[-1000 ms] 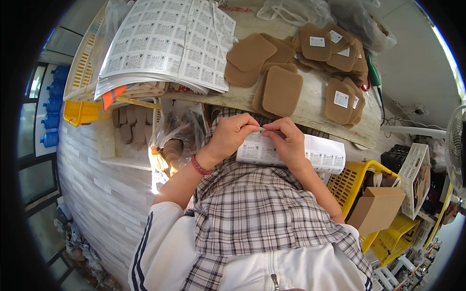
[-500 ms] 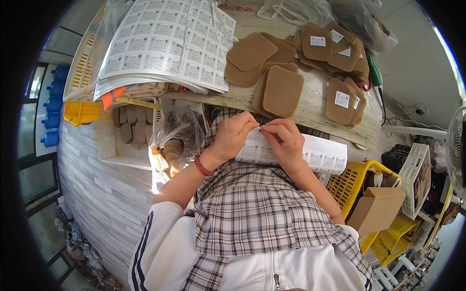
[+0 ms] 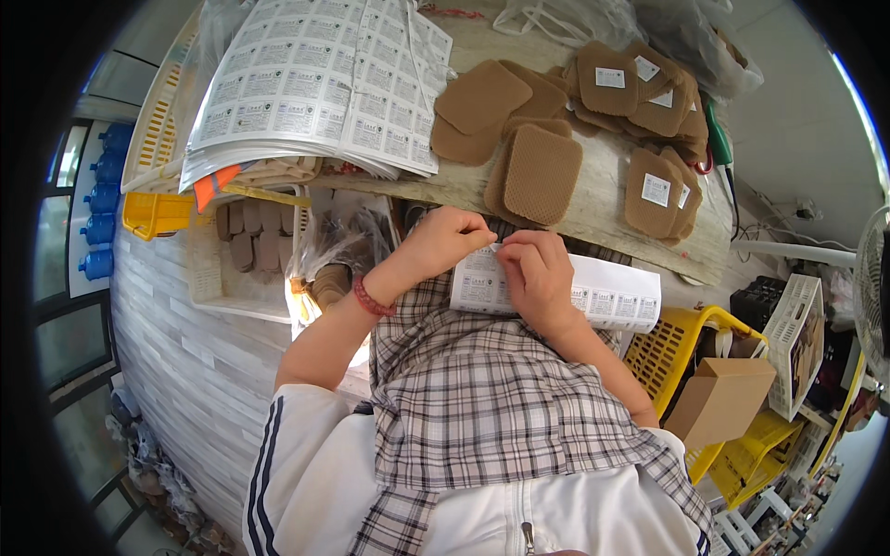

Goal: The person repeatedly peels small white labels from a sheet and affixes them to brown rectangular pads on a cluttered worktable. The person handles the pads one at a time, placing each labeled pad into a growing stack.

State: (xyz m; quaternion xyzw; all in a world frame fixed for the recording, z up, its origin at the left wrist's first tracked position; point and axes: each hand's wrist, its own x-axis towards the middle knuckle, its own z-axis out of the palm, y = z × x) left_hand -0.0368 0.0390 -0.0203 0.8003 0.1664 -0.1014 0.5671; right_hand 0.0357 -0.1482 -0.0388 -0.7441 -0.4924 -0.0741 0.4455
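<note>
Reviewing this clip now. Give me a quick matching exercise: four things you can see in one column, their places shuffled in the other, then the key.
Things
1. small label sheet
2. pile of large label sheets
3. red bracelet
4. cardboard box

Places
A. round the person's left wrist
B. over the plaid apron
C. toward the lower right, by a yellow basket
D. toward the left end of the table

Right pairs: 1-B, 2-D, 3-A, 4-C.
</note>
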